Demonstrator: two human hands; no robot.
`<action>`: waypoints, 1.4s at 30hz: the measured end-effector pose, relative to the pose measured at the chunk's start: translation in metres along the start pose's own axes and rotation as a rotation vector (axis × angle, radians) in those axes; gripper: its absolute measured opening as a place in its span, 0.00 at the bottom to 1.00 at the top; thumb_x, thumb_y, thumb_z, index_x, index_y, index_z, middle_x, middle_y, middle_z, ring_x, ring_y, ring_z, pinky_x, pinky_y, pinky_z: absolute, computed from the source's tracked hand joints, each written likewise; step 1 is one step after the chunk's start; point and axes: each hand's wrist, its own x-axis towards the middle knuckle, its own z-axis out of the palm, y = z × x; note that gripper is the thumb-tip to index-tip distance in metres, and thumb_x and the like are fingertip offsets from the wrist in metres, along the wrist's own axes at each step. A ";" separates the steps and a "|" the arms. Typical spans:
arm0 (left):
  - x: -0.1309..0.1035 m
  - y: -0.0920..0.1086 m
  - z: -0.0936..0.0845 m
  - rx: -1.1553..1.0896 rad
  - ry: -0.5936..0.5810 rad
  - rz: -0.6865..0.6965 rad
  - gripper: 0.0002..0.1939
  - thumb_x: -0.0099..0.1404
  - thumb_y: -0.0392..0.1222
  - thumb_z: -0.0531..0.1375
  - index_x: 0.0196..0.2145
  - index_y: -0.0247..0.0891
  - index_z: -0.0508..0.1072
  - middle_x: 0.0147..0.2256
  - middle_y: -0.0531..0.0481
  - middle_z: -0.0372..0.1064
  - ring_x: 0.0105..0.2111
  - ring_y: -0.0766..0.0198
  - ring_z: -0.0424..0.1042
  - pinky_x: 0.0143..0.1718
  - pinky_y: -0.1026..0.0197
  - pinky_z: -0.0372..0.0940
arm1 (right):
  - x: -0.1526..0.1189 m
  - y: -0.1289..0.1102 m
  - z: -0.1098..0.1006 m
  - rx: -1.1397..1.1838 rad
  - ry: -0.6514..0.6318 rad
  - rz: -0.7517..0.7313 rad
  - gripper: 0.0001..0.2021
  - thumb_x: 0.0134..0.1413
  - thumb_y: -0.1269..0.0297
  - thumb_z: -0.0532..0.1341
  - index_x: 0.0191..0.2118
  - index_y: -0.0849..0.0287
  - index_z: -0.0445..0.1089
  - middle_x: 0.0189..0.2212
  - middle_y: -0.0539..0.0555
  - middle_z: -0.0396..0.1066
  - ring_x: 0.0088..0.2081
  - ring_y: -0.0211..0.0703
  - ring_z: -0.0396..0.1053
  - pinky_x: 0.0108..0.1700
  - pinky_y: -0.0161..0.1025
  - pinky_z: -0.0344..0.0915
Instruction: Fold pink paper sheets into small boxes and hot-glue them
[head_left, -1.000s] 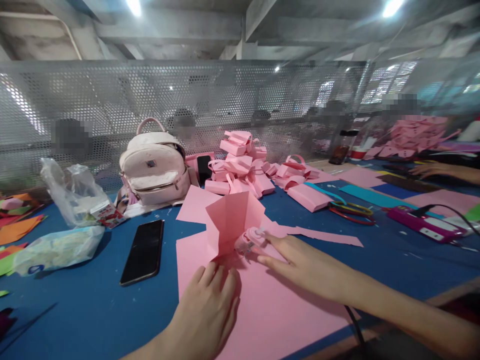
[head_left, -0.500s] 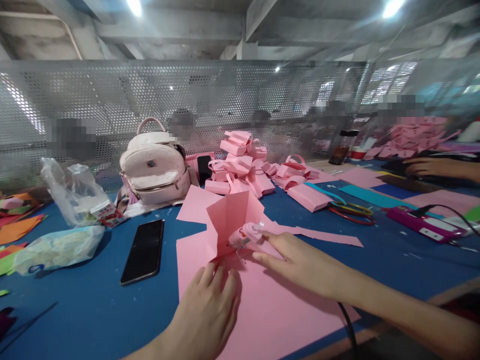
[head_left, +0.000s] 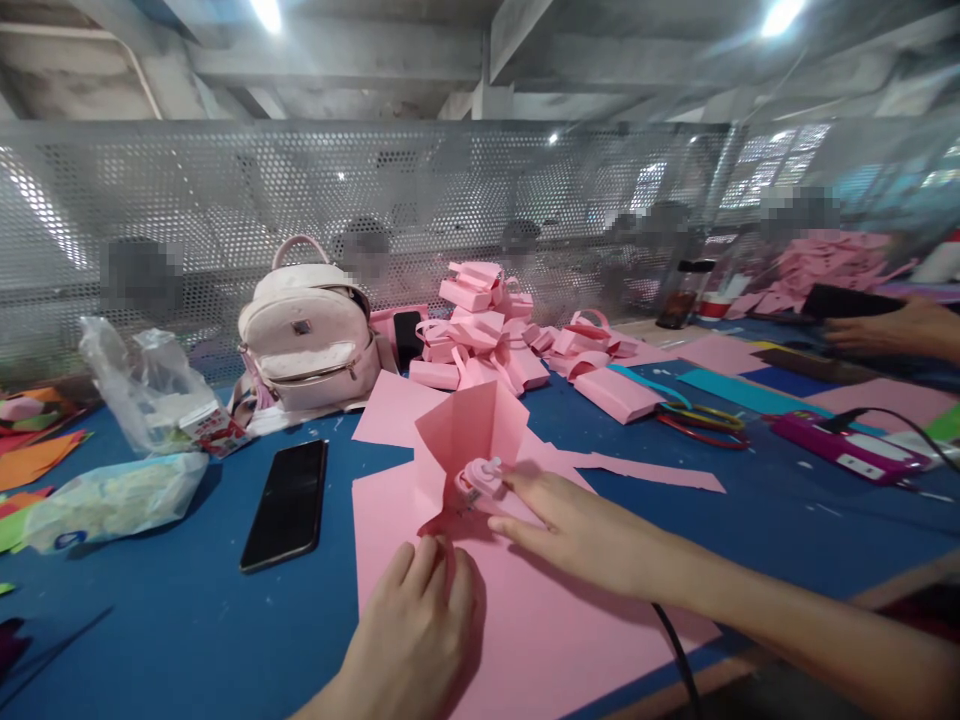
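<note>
My right hand (head_left: 570, 520) is closed around a pink glue gun (head_left: 482, 478) and points it into a folded pink paper box (head_left: 469, 430) that stands partly open. A black cord runs down from beneath that wrist. With its fingers curled, my left hand (head_left: 420, 620) pinches the near lower edge of the folded paper; its thumb is hidden. Both hands are over a large flat pink sheet (head_left: 555, 640) on the blue table. The glue gun's nozzle tip is hard to make out inside the fold.
A black phone (head_left: 285, 505) lies left of the sheet, near a plastic packet (head_left: 116, 500). Behind stand a pale pink backpack (head_left: 311, 340) and a heap of pink paper bags (head_left: 487, 335). At right are a purple power strip (head_left: 847, 445) and another person's hand (head_left: 892, 328).
My right hand and the glue gun have shifted slightly left, deeper into the fold. My left hand stays nearly in place. At far right, the other person's hand has moved with a dark item.
</note>
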 end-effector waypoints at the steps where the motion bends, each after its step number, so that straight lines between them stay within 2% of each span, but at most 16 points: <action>1: 0.000 0.000 -0.001 0.002 0.023 -0.006 0.16 0.64 0.31 0.56 0.47 0.28 0.77 0.39 0.39 0.76 0.36 0.49 0.74 0.33 0.53 0.67 | 0.001 0.000 0.001 -0.001 -0.010 -0.007 0.18 0.68 0.54 0.53 0.54 0.56 0.71 0.53 0.61 0.73 0.56 0.58 0.69 0.57 0.49 0.63; 4: 0.002 -0.001 0.000 0.011 0.094 -0.014 0.15 0.63 0.32 0.58 0.45 0.28 0.78 0.37 0.40 0.76 0.34 0.51 0.73 0.32 0.53 0.64 | 0.004 0.003 0.005 -0.006 -0.046 -0.039 0.18 0.69 0.53 0.51 0.54 0.54 0.71 0.53 0.60 0.73 0.57 0.58 0.67 0.58 0.51 0.62; 9: 0.001 0.002 0.006 0.046 0.147 -0.010 0.14 0.62 0.31 0.58 0.43 0.29 0.79 0.37 0.39 0.78 0.36 0.47 0.74 0.36 0.51 0.61 | 0.007 0.002 0.009 0.022 -0.031 -0.034 0.20 0.69 0.51 0.51 0.58 0.53 0.70 0.55 0.60 0.71 0.58 0.59 0.67 0.59 0.52 0.61; 15: -0.005 0.002 0.013 0.062 0.130 -0.014 0.13 0.62 0.33 0.59 0.44 0.30 0.79 0.37 0.38 0.79 0.35 0.46 0.74 0.37 0.51 0.59 | 0.008 -0.006 0.007 0.026 -0.052 -0.038 0.18 0.69 0.55 0.52 0.56 0.54 0.70 0.51 0.60 0.74 0.55 0.57 0.69 0.57 0.49 0.63; 21: -0.004 0.000 0.011 0.065 0.127 0.004 0.13 0.62 0.34 0.60 0.45 0.30 0.78 0.37 0.39 0.79 0.37 0.47 0.74 0.38 0.51 0.60 | 0.007 0.002 0.006 0.023 -0.019 -0.038 0.18 0.68 0.53 0.53 0.54 0.54 0.72 0.52 0.59 0.74 0.55 0.56 0.69 0.58 0.47 0.63; 26: -0.003 0.001 0.009 0.076 0.111 0.017 0.13 0.62 0.35 0.60 0.44 0.30 0.78 0.38 0.38 0.78 0.35 0.48 0.74 0.36 0.52 0.60 | -0.001 0.001 -0.003 0.047 0.019 -0.030 0.14 0.67 0.56 0.55 0.49 0.55 0.74 0.49 0.57 0.76 0.51 0.54 0.73 0.55 0.44 0.64; 33: -0.002 -0.001 0.005 0.059 0.107 0.011 0.11 0.63 0.34 0.60 0.42 0.30 0.78 0.37 0.39 0.77 0.34 0.49 0.73 0.34 0.53 0.60 | -0.006 0.006 -0.011 -0.084 0.041 0.041 0.21 0.67 0.50 0.54 0.56 0.57 0.72 0.52 0.62 0.75 0.54 0.61 0.72 0.55 0.49 0.65; 38: -0.001 -0.001 0.004 0.073 0.116 0.003 0.11 0.62 0.34 0.61 0.42 0.31 0.78 0.35 0.40 0.76 0.32 0.51 0.72 0.31 0.53 0.59 | -0.008 0.004 -0.016 -0.081 0.068 0.049 0.22 0.67 0.48 0.53 0.53 0.55 0.75 0.47 0.60 0.79 0.50 0.60 0.75 0.54 0.47 0.66; 42: -0.002 -0.001 0.005 0.077 0.113 0.014 0.12 0.63 0.35 0.61 0.43 0.31 0.78 0.36 0.40 0.76 0.34 0.50 0.72 0.33 0.53 0.60 | -0.013 0.001 -0.023 -0.087 0.094 0.075 0.21 0.66 0.48 0.54 0.50 0.56 0.76 0.46 0.60 0.79 0.49 0.60 0.76 0.52 0.45 0.67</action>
